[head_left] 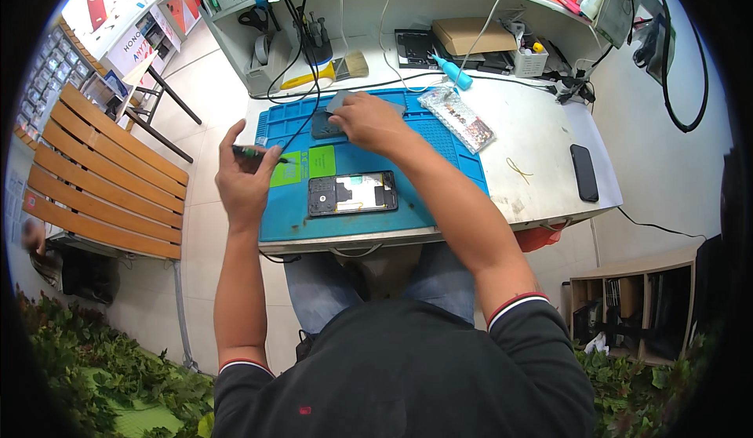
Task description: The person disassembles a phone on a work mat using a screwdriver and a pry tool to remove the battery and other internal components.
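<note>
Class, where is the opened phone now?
In the head view, the opened phone lies on the blue mat, right of the left hand and below two green squares.

Opened phone [353, 193], pale interior exposed, flat on the blue mat [285, 209]. Slender dark-green tool [249, 152], tip rightward, in the left hand [243, 181]

I'm standing in what looks like a phone shop, beside its repair counter. At the centre of the clock, a smartphone [353, 195] lies with its innards bared on a blue repair mat [290, 222] with moulded compartments. Toward twelve, under a white shelf unit [423, 7], a yellow-handled brush [337, 69] lies among cables. Over at ten hang a large poster of a red phone [96, 5] and rows of small packages [56, 77]; a slatted wooden bench [110, 175] stands at nine.
</note>
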`<state>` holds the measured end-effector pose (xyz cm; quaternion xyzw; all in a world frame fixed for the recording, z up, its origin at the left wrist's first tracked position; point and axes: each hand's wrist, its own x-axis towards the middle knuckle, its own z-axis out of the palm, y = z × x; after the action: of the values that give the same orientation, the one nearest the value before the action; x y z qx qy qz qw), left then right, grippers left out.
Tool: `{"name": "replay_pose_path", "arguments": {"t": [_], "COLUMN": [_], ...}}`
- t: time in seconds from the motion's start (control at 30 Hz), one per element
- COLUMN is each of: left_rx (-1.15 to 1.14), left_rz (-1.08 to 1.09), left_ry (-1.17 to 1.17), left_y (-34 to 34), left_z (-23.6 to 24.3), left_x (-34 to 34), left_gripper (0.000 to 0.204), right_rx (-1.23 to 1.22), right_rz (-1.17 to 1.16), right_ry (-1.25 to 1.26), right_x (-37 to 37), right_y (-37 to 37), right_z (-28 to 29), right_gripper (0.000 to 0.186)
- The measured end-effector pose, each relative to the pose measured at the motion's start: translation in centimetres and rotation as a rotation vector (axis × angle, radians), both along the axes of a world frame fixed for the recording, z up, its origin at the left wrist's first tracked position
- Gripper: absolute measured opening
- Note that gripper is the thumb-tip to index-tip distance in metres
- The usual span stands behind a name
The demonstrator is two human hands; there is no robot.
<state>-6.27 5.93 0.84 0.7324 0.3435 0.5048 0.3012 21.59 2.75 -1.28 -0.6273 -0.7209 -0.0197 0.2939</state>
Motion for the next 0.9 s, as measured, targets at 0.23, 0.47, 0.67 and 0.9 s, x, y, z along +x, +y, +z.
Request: {"name": "replay_pose_path", "arguments": {"t": [0.23, 0.47, 0.67, 0.9], "left_rx": [0.002, 0.009, 0.070, 0.030], "left_rz": [0.015, -0.388, -0.507, -0.496], "left_ry": [0.257, 0.087, 0.218, 0.231], "left_y": [0.2, -3.7, -4.6, -4.6], "left_z": [-1.2, -0.3, -1.1, -1.6], "left_x": [-2.1, 8.5, 12.1, 12.1], "left_gripper": [0.069, 0.074, 0.074, 0.075], "right_rx": [-0.221, -0.132, -0.102, -0.110], "right_rz": [0.002, -0.021, -0.010, -0.021], "right_ry": [0.268, 0.229, 0.252, 0.264], "right_x": [3.4, 2.4, 2.5, 2.4], "right_y": [-13.6, -16.6, -16.3, -16.4], "right_z": [-1.3, -3.3, -3.6, -3.7], "right_gripper": [0.051, 0.077, 0.079, 0.079]}}
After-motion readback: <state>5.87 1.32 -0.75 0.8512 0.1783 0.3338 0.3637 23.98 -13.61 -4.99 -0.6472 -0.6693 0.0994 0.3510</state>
